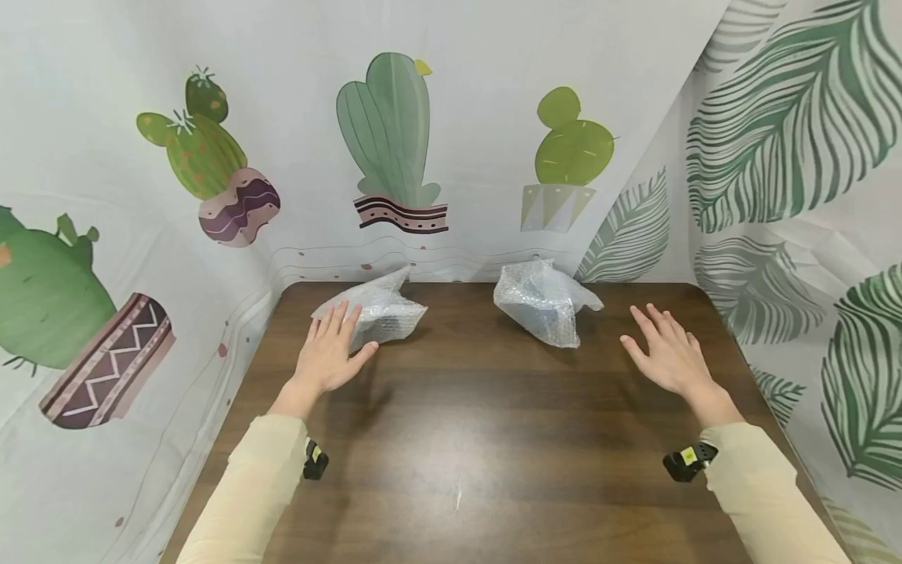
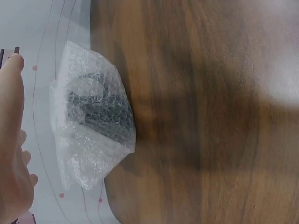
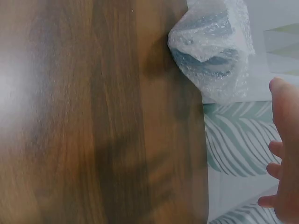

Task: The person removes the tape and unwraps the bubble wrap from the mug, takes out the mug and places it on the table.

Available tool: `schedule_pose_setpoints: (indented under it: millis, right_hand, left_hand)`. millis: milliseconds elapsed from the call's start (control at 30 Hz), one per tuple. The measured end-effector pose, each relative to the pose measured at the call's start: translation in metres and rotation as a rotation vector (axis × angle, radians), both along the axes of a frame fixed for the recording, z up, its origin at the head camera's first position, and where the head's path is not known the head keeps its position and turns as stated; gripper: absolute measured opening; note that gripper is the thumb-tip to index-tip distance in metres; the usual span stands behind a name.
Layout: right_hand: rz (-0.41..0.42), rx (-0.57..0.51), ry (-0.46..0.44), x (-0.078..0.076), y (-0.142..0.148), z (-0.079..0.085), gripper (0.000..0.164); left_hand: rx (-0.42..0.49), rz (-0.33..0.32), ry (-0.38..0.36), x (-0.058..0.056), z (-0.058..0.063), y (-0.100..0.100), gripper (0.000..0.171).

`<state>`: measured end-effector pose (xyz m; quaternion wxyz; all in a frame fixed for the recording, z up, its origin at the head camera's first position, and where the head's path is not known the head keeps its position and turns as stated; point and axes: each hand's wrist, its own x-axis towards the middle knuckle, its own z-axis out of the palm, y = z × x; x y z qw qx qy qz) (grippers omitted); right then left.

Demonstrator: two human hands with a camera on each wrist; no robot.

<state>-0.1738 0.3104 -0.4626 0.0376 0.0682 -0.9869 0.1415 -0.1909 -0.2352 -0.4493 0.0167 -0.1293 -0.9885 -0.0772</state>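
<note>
Two bundles of clear bubble wrap lie near the table's far edge. The left bubble-wrap bundle [image 1: 391, 317] has something dark inside, seen through the plastic as a grey-green shape in the left wrist view [image 2: 100, 109]. My left hand [image 1: 326, 352] is held over its near-left side, fingers spread and holding nothing. The right bubble-wrap bundle [image 1: 543, 301] shows a bluish, rounded thing inside, whose kind the wrap hides. To the right of that bundle, apart from it, my right hand [image 1: 669, 352] hovers with spread fingers and nothing in its grasp.
The brown wooden table [image 1: 458, 439] has rounded far corners. Behind it hangs a white cloth [image 1: 479, 141] printed with cacti, and a leaf-patterned cloth [image 1: 775, 157] hangs on the right. Each wrist wears a small black camera [image 1: 315, 460].
</note>
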Motion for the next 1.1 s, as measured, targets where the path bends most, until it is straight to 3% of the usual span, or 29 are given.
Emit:
schedule_pose_setpoints:
  millis: [767,1100]
  right_hand:
    - [-0.039,-0.081,0.015,-0.017,-0.018,-0.005,0.059]
    - [-0.069,-0.112,0.010,-0.022,-0.025,-0.004,0.056]
  left_hand:
    - [0.102,-0.018,0.056,-0.011,-0.010,0.024,0.073]
    - [0.155,-0.024,0.025,-0.015,-0.017,0.039,0.071]
